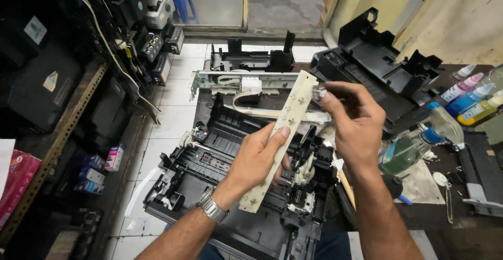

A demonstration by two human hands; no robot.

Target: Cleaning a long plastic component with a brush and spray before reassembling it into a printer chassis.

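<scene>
My left hand (257, 158) grips a long, narrow cream circuit board strip (287, 117) near its middle, holding it tilted above an opened black printer chassis (209, 160). My right hand (353, 121) pinches a small grey piece (318, 93) at the strip's upper end between thumb and fingers. A metal watch sits on my left wrist. A white flat ribbon cable (251, 110) curls behind the strip, toward a metal carriage rail with a white print head (250, 84).
A black printer cover (377, 61) lies at the back right. Ink bottles (469, 100) and a spray bottle (414, 147) stand on the dark bench at right. Shelves with printers and small boxes (99, 168) line the left side. White tiled floor lies below.
</scene>
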